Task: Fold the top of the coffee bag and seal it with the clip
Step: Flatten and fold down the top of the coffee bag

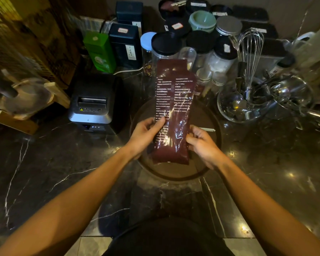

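A tall dark red coffee bag (pixel 174 100) with white print stands upright over a round dark tray (pixel 207 163). My left hand (pixel 146 135) grips the bag's lower left side, thumb on its front. My right hand (pixel 201 143) holds the lower right side. The bag's top is flat and unfolded, up near the jars. A thin white clip (pixel 208 129) lies on the tray just behind my right hand, partly hidden by it.
A black receipt printer (pixel 94 104) stands left of the tray. Several black-lidded jars (pixel 166 45) and tins (pixel 125 45) crowd the back. A glass bowl (pixel 244 106) with a whisk (pixel 251 52) and metal utensils sits at the right. The counter is dark marble (pixel 44 163).
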Available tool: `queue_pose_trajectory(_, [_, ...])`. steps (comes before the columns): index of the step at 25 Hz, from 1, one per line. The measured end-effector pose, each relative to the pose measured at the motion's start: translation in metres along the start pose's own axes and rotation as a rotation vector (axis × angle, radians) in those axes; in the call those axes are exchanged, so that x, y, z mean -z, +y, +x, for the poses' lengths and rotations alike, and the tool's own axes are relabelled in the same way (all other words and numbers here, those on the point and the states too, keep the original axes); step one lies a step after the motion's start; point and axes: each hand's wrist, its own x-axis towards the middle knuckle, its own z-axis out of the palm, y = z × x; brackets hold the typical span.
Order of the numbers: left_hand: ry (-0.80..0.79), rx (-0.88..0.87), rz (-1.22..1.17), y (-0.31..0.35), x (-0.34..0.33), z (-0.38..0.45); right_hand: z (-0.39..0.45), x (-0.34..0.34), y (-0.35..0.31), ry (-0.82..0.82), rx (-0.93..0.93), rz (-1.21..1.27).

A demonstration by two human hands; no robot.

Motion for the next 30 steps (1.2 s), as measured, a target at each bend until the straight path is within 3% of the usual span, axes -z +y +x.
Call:
queue_pose_trajectory(3, [0.106,-0.076,-0.066,-0.005,-0.005,0.003,-0.001,-0.004,0.007,0.061,-0.040,0.052])
queue_pose_trajectory(6, [0.152,-0.124,-0.079,-0.006,-0.006,0.004,-0.011,-0.005,0.011,-0.009,-0.050,-0.004])
queue_pose_trajectory(9, [0.142,-0.136,-0.105,-0.005,-0.005,0.005,-0.013,-0.004,0.017,-0.025,0.020,-0.106])
queue_pose_trajectory(12, [0.145,-0.157,-0.102,-0.004,-0.007,0.006,-0.013,-0.003,0.021,0.038,0.019,-0.003])
queue_pose_trajectory(17, [0.124,-0.141,-0.057,-0.005,-0.008,0.005,-0.011,0.004,0.024,0.057,0.041,-0.064])
queue_pose_trajectory(21, [0.071,-0.117,-0.058,-0.002,-0.005,0.006,-0.012,-0.001,0.017,0.036,-0.018,0.124])
queue_pose_trajectory(26, [0.059,-0.154,-0.098,-0.006,-0.009,0.001,-0.006,-0.006,0.018,0.123,0.004,0.152])
queue_pose_trajectory(30, [0.033,-0.121,-0.126,0.002,-0.001,0.002,-0.008,0.001,0.021,0.034,-0.032,0.148])
